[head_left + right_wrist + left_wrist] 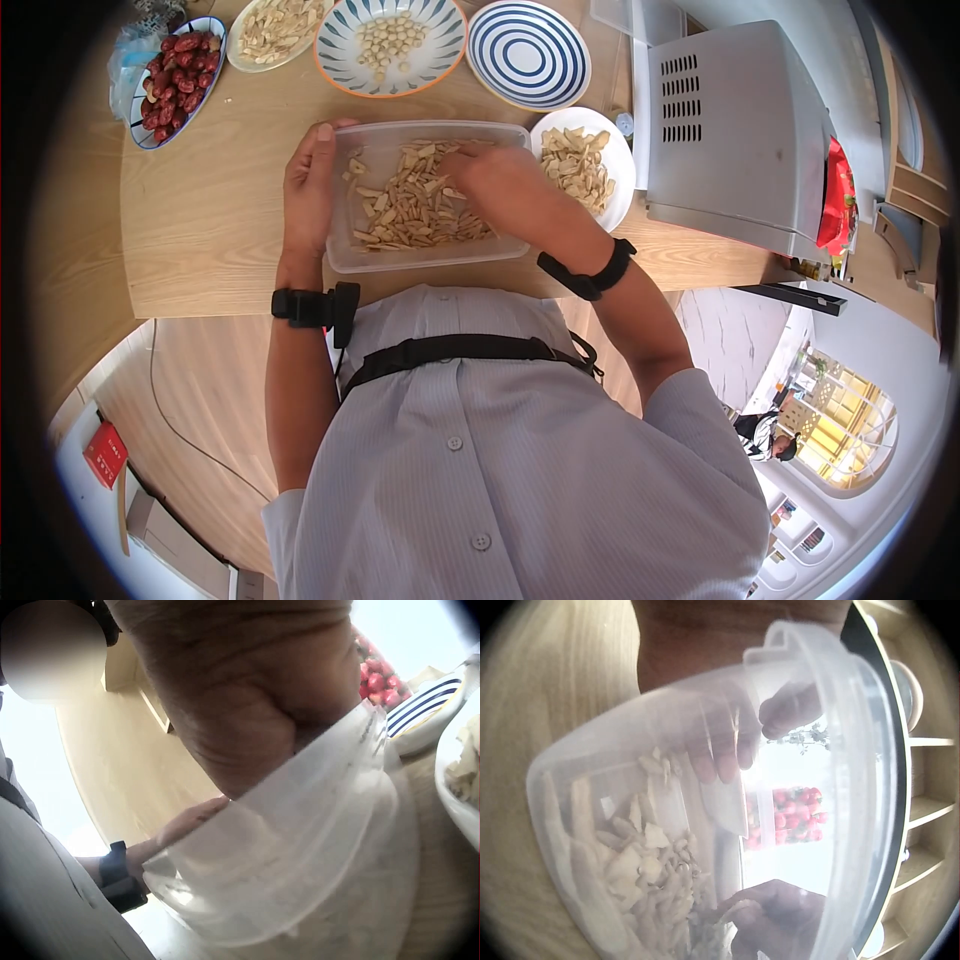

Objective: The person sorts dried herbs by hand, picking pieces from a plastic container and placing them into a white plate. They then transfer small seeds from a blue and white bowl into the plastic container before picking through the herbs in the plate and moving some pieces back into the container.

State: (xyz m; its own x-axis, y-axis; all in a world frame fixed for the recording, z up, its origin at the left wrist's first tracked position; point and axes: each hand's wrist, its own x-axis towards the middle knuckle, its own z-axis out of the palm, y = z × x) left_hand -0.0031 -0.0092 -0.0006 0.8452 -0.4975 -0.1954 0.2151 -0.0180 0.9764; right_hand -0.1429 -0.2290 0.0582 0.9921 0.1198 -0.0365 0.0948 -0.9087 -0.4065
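A clear plastic container (340, 215) holding many pale dried slices (405, 205) sits at the table's front edge. My left hand (310, 185) grips its left wall; through the plastic in the left wrist view, fingers (724, 761) show against that wall. Inside the container, my right hand (505, 190) reaches over the slices with curled fingers. A pale slice shows between its thumb and finger in the left wrist view, where the hand (780, 915) is partly blurred by the plastic. The container wall hides its fingertips in the right wrist view.
A white plate (622, 190) of similar slices stands right of the container. Behind are a blue-ringed plate (530, 55), a patterned bowl (340, 70) of round pale seeds, a plate (237, 50) of thin slices and a dish of red dates (180, 80). A grey appliance (730, 130) stands right.
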